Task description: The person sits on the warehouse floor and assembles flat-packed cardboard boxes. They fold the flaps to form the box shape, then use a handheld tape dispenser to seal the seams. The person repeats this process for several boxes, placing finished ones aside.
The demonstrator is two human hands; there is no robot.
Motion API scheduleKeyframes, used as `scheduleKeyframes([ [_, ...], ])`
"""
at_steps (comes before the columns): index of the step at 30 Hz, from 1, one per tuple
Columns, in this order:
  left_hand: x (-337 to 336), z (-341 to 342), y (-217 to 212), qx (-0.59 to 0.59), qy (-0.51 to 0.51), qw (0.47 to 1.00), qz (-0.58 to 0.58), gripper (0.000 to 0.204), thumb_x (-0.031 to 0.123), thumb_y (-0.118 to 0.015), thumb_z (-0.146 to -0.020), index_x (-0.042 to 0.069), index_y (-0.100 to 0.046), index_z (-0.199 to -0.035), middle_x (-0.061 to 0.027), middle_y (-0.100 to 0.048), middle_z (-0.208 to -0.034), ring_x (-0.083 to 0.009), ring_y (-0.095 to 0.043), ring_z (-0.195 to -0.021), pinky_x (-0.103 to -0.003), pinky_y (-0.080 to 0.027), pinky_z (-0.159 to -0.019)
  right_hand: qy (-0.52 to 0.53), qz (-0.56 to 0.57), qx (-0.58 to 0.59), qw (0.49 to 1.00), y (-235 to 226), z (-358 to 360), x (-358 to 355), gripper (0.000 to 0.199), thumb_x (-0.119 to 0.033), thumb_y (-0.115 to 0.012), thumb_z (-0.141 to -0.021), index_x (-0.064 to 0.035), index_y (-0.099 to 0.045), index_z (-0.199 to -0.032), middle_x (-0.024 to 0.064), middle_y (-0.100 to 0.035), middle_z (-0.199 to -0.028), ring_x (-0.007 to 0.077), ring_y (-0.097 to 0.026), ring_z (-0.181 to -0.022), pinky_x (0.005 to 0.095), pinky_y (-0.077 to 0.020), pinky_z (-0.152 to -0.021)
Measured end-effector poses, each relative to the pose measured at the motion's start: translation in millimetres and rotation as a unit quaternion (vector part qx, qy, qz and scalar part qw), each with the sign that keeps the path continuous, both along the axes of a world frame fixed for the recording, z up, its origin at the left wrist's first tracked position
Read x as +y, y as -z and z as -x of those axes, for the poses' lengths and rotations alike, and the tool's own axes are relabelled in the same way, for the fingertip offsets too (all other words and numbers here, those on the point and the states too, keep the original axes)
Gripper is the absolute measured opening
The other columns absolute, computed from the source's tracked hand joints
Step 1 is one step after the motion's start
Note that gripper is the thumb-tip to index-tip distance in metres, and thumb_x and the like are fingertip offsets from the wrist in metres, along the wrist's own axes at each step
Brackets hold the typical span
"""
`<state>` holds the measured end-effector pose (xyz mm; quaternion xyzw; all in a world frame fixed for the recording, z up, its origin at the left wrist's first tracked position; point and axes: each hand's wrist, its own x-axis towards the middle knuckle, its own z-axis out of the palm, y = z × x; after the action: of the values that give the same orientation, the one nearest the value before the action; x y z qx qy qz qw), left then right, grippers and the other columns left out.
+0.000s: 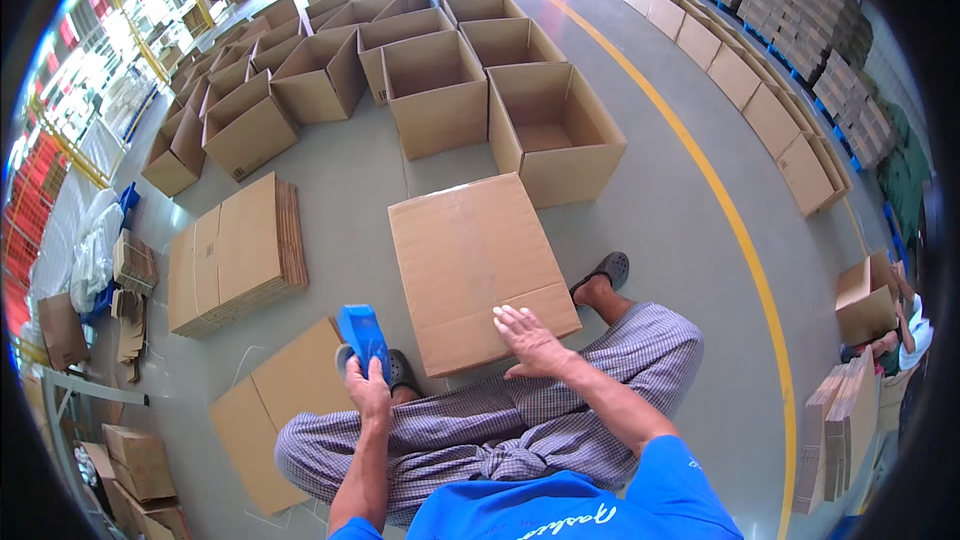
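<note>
A closed cardboard box (470, 260) stands on the floor between my legs, with a strip of clear tape along the middle of its upper face. My right hand (535, 345) lies flat on the near right part of that face, fingers spread. Gripped in my left hand (370, 390) is a blue tape dispenser (363, 335), held upright to the left of the box and apart from it. Just below that hand, a flat folded carton (275, 410) lies on the floor, partly hidden by my leg.
A stack of flattened cartons (240, 250) lies to the left. Open cardboard boxes (555, 130) stand in rows ahead. A yellow line (720, 190) curves along the floor on the right, with another row of boxes (770, 120) beyond it. Another person (910, 325) works at the far right.
</note>
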<state>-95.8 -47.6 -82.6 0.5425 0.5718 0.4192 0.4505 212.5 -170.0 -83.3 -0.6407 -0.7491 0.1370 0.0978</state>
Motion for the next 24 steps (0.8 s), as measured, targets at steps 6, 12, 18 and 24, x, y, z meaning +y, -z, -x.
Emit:
scheduleKeyframes([
  [6,12,-18,-37,-0.099,0.122,0.987,-0.026,0.026,0.009,-0.063,-0.093,-0.001,-0.059,-0.117,-0.0026,-0.064,-0.097,-0.0093,-0.057,-0.088,-0.026,-0.048,-0.079,0.053,-0.082,-0.029,0.995,30,13,7,0.087,-0.033,-0.08,-0.071,-0.0008,-0.039,-0.141,0.0138,-0.036,-0.15,0.0294,-0.03,-0.142,0.0454,-0.0242,-0.118],
  [12,0,-53,-66,0.243,0.28,0.851,-0.372,0.025,0.009,-0.068,-0.077,0.01,-0.068,-0.103,-0.0035,-0.069,-0.097,-0.0223,-0.061,-0.098,-0.042,-0.036,-0.091,0.024,-0.188,-0.084,0.978,45,12,10,0.059,-0.024,-0.081,-0.07,-0.0011,-0.055,-0.118,0.0145,-0.053,-0.131,0.0328,-0.05,-0.12,0.0471,-0.0374,-0.106],
  [18,-5,-54,-96,0.285,0.366,0.75,-0.471,0.027,0.006,-0.064,-0.078,0.012,-0.069,-0.104,-0.0005,-0.07,-0.1,-0.0206,-0.06,-0.106,-0.046,-0.034,-0.096,0.214,-0.093,0.476,0.848,-2,6,1,0.097,-0.023,-0.085,-0.069,-0.0044,-0.03,-0.147,0.0204,-0.039,-0.145,0.0385,-0.039,-0.134,0.0455,-0.0309,-0.114],
  [24,-11,-51,-112,0.211,0.498,0.763,-0.353,0.033,0.008,-0.072,-0.072,0.011,-0.069,-0.105,-0.0022,-0.069,-0.102,-0.0234,-0.059,-0.108,-0.043,-0.036,-0.099,0.029,-0.115,0.365,0.923,-100,-6,-28,0.071,-0.017,-0.083,-0.071,-0.0061,-0.051,-0.133,0.0143,-0.054,-0.133,0.0306,-0.048,-0.128,0.0422,-0.0364,-0.111],
])
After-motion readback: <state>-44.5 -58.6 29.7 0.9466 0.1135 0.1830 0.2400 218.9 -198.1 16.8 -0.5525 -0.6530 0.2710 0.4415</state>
